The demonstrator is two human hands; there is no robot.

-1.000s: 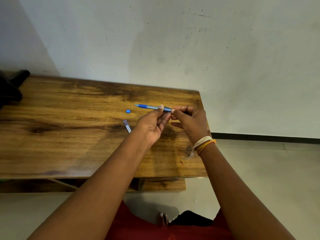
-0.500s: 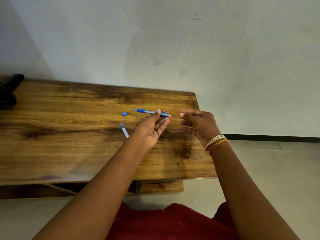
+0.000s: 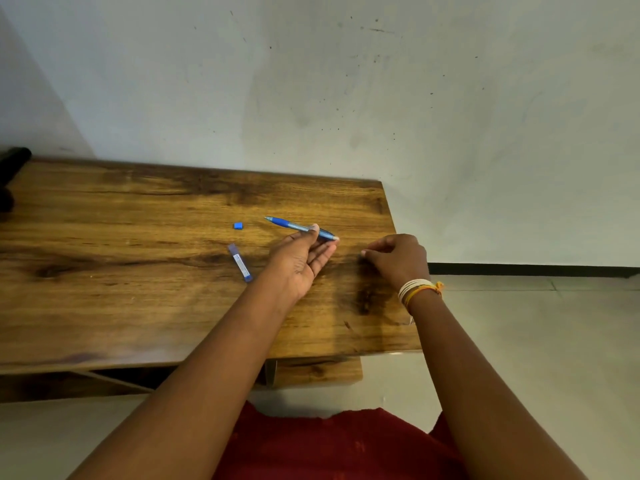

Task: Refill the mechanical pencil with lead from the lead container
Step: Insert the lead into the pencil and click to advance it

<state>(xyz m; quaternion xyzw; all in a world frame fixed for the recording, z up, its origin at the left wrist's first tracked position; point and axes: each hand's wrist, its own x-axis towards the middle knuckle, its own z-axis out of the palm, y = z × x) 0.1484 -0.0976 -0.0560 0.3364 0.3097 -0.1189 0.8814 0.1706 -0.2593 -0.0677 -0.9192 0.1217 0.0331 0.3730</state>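
My left hand (image 3: 304, 258) grips a blue mechanical pencil (image 3: 294, 226) between thumb and fingers. The pencil is held just above the wooden table (image 3: 121, 306), tip pointing left, with its whitish rear end toward my right hand. My right hand (image 3: 398, 258) is low over the table, a short gap to the right of the pencil's rear end. Its fingers are curled with the tips pinched together, and I cannot see whether something small is between them. The slim blue-and-clear lead container (image 3: 240, 262) lies flat on the table left of my left hand. A small blue cap (image 3: 237, 225) lies beyond it.
The table's right edge (image 3: 401, 271) runs just under my right wrist, with grey floor (image 3: 536, 341) beyond it. A plain wall stands behind the table. A dark object (image 3: 12, 168) sits at the far left edge.
My right hand left the pencil's rear end, moved right and dropped down to the table surface. My left hand kept hold of the pencil and barely moved.
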